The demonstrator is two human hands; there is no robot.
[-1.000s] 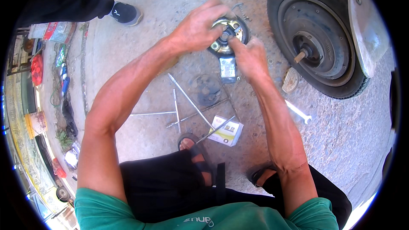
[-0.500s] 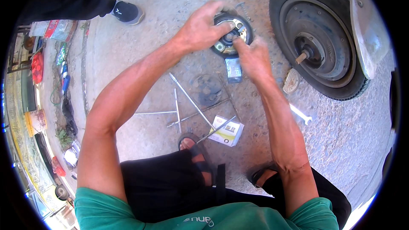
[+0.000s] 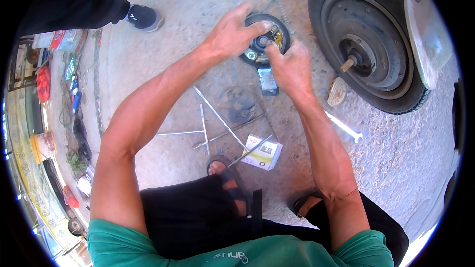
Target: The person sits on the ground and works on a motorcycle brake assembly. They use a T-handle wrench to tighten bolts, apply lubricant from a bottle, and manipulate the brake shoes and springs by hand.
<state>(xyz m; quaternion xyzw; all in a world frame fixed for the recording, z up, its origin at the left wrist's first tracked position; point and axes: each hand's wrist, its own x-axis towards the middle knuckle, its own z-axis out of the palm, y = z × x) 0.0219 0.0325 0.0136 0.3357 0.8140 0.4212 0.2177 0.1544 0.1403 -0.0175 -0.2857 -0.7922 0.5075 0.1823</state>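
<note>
The round dark metal disc (image 3: 259, 45) sits between both hands, ahead of the person. The left hand (image 3: 234, 30) is clamped on its left rim, thumb across the face; the right hand (image 3: 293, 65) grips its lower right side, thumb near the centre. A shiny metal piece (image 3: 267, 84) shows just below. Farther right stands a wheel (image 3: 332, 22); a wrench (image 3: 345, 126) lies nearer.
</note>
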